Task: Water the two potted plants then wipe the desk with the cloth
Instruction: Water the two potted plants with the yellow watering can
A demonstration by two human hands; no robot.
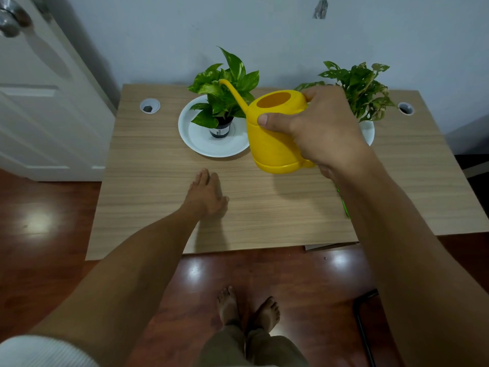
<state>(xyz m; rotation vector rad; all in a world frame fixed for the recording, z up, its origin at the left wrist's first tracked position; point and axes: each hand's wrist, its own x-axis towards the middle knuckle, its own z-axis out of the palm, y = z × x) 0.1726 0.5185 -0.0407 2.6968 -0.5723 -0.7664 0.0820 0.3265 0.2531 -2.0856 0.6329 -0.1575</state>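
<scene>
My right hand (pixel 320 131) grips a yellow watering can (pixel 270 139) by its handle, held above the desk (pixel 148 165). Its thin spout reaches up and left into the leaves of the left potted plant (pixel 225 86), which stands in a dark pot on a white plate (pixel 195 139). The right potted plant (pixel 357 86) sits behind my right hand, its white plate (pixel 369 132) mostly hidden. My left hand (pixel 206 194) lies flat on the desk, fingers together, holding nothing. A sliver of green (pixel 344 202), too hidden to identify, shows beside my right forearm.
Two round cable holes (pixel 149 105) (pixel 405 108) sit near the desk's back corners. A white door (pixel 39 96) stands open at the left. The wall is right behind the desk. My bare feet (pixel 248 305) stand on the dark wooden floor.
</scene>
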